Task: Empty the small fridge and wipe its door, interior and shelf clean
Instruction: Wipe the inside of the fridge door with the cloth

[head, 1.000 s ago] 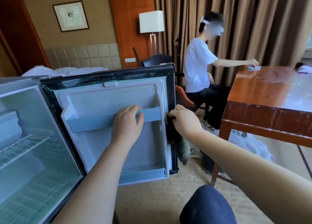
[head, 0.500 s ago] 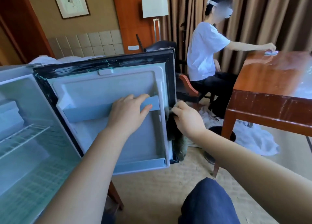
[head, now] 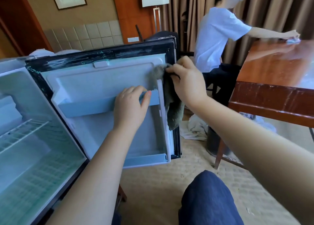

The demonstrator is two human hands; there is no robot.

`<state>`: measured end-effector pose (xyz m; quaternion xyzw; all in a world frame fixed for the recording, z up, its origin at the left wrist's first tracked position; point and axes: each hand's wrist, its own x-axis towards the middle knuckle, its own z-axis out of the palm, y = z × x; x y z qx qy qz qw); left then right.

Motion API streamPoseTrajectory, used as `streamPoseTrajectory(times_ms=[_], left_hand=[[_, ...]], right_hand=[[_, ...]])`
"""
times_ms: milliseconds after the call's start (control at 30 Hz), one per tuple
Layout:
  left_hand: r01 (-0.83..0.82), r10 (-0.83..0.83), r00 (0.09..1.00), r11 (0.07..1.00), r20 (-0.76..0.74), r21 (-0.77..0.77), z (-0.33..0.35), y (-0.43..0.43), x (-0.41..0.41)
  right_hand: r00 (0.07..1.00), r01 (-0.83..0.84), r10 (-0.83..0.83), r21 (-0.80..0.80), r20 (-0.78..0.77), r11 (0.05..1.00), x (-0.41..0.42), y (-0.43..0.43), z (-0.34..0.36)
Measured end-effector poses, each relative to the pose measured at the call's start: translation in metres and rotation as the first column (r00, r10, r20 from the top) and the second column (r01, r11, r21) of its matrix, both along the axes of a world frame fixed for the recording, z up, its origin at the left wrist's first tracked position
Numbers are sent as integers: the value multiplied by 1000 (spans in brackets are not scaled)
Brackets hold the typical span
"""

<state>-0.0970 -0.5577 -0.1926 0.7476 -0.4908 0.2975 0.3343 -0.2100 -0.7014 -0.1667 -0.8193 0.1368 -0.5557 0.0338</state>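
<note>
Fridge door (head: 102, 82) stands swung wide open in the head view, its pale inner liner facing the camera and its black gasket frame smeared along the top. The left hand (head: 130, 106) grips the door's rail (head: 88, 106), fingers curled over its top edge and thumb on its front. The right hand (head: 186, 82) pinches a grey-green cloth (head: 175, 112) and presses it against the liner's upper right corner, while the rest of the cloth hangs down the door's right edge. On the left, the fridge interior (head: 25, 156) is open, with a white wire shelf (head: 22, 131) inside. A wooden table (head: 271, 95) stands to the right, where a second person (head: 215, 38) in a white shirt sits. White towels (head: 195, 128) lie on the carpet beside a dark bin (head: 214, 143).
</note>
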Motion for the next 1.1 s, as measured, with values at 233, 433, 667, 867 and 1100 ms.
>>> streamPoseTrajectory(times_ms=[233, 433, 667, 867, 1100], left_hand=[[26, -26, 999, 999, -30, -29, -3, -5, 2], [12, -13, 999, 1000, -33, -17, -3, -2, 3], [30, -30, 999, 1000, -23, -7, 0, -1, 6], [33, -33, 999, 999, -1, -42, -3, -7, 10], [22, -21, 1000, 996, 11, -87, -5, -7, 8]], right_hand=[[949, 4, 20, 77, -316, 997, -11, -1, -84], [933, 34, -18, 38, -359, 999, -14, -3, -31], [999, -19, 32, 295, -39, 955, -9, 8, -68], [947, 63, 89, 451, -309, 890, -13, 4, -135], [984, 10, 27, 205, -176, 979, -12, 2, -57]])
